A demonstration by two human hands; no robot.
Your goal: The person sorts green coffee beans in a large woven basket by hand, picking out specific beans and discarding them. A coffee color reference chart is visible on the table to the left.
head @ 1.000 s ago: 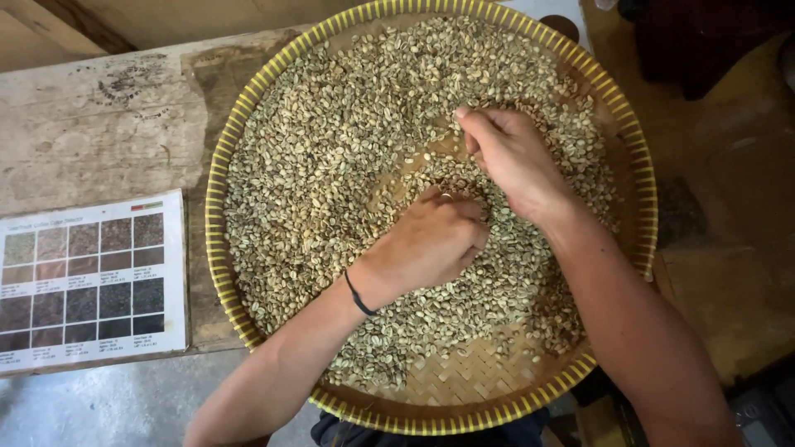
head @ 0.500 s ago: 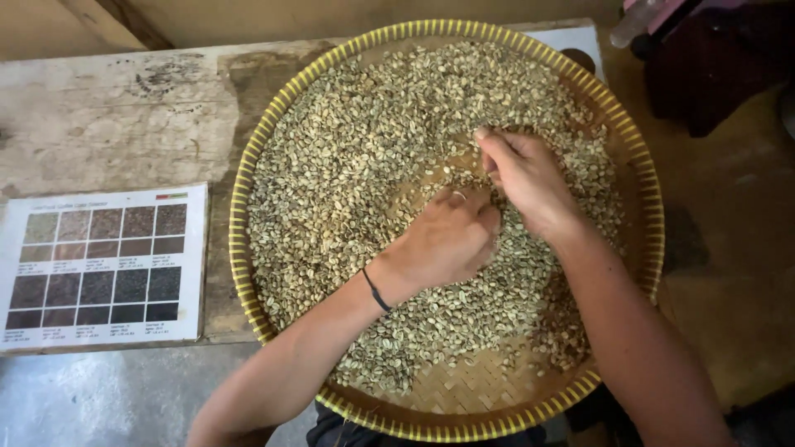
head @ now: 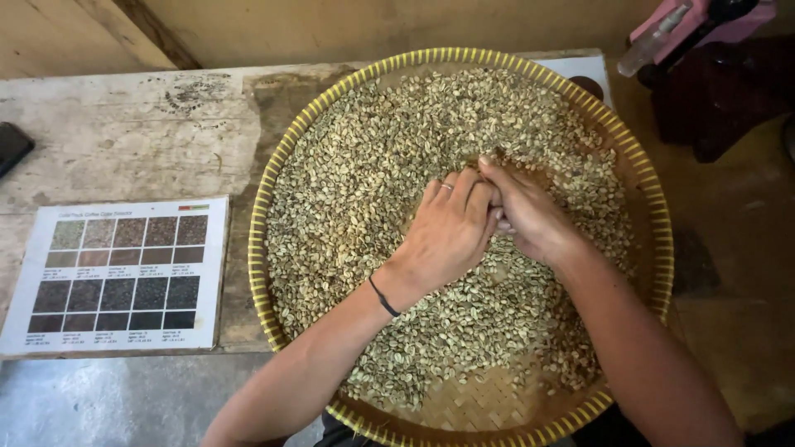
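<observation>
A wide round woven basket tray (head: 623, 141) with a yellow rim rests on a worn wooden table and is spread with pale green beans (head: 373, 165). My left hand (head: 447, 232), with a ring and a thin black wrist band, lies palm down on the beans at the tray's middle, fingers curled. My right hand (head: 530, 217) presses against it from the right, fingers tucked under the left hand's fingertips among the beans. Whether either hand holds beans is hidden. Bare woven bottom (head: 489, 401) shows at the near edge.
A printed chart (head: 120, 273) of colour sample squares lies on the table left of the tray. A dark object (head: 12, 145) sits at the far left edge. At the top right stand a pink item with a bottle (head: 662, 37) and a dark red object (head: 729, 99).
My two hands have drawn together at the tray's middle; the right hand slid down-left to meet the left. The view has shifted, so the tray sits further right in the picture.
</observation>
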